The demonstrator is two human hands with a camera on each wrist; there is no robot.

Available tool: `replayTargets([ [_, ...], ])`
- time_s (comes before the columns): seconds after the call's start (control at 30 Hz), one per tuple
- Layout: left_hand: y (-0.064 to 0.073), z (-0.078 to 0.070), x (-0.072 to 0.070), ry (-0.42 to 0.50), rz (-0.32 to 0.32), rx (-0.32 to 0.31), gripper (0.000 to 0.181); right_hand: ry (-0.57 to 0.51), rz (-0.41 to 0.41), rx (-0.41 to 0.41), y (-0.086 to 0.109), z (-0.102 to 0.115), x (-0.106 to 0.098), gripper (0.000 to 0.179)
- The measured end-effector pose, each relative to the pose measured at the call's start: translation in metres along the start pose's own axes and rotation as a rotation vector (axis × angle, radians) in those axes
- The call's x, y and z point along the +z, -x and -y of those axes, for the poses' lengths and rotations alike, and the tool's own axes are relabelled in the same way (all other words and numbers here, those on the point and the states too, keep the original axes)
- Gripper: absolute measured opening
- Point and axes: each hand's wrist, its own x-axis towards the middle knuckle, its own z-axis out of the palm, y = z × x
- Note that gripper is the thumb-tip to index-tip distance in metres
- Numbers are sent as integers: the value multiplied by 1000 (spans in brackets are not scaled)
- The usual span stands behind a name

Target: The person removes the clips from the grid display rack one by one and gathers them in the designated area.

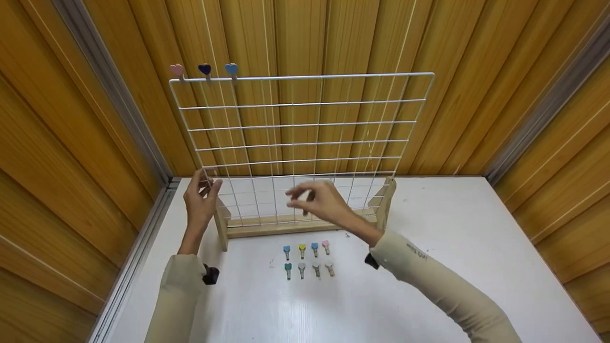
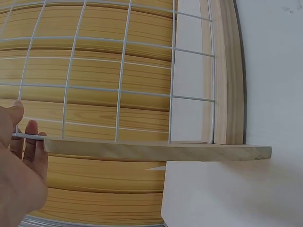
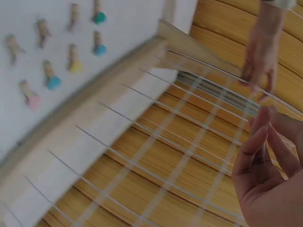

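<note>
A white wire grid rack (image 1: 321,102) stands upright in a wooden base (image 1: 281,229). My left hand (image 1: 201,197) grips the rack's left side wire just above the wooden leg; in the left wrist view its thumb and fingers (image 2: 32,150) are on either side of that wire. My right hand (image 1: 320,200) hovers before the grid's lower middle, fingers loosely bent with a small gap to the thumb and nothing visible between them. Clipped along the top rail's left end are a pink heart clothespin (image 1: 177,70), a dark blue one (image 1: 205,69) and a light blue one (image 1: 232,69).
On the white table (image 1: 429,286) in front of the base lie several heart clothespins in two rows, among them a yellow one (image 1: 302,250), a green one (image 1: 288,270) and a pink one (image 1: 326,247). Wood-look panels (image 1: 300,43) surround the table behind and at both sides.
</note>
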Motion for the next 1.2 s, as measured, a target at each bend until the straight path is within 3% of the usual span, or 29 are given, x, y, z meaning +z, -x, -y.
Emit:
replayTargets([
  [0.17, 0, 1, -1, -1, 1, -7, 31, -108, -151, -123, -53, 67, -40, 27],
  [0.33, 0, 2, -1, 0, 2, -7, 31, -223, -327, -239, -98, 116, -64, 31],
  [0.4, 0, 3, -2, -8, 8, -10, 31, -229, -347, -246, -111, 130, -67, 35],
  [0.47, 0, 3, -3, -19, 11, -17, 32, -260, -307, -218, -122, 140, -65, 42],
  [0.6, 0, 2, -5, -21, -5, -16, 31, -354, -169, -153, -140, 151, -50, 52],
  [0.67, 0, 1, -5, -12, -8, -11, 31, -393, -156, -144, -147, 152, -40, 49],
  [0.83, 4, 2, -2, -10, -1, 5, 31, -436, -295, -171, -153, 147, -25, 32],
  [1.0, 8, 2, 0, -10, 6, 10, 31, -428, -417, -198, -148, 142, -21, 30],
  [1.2, 11, 1, -4, -9, -1, 10, 31, -397, -454, -216, -145, 143, -20, 27],
])
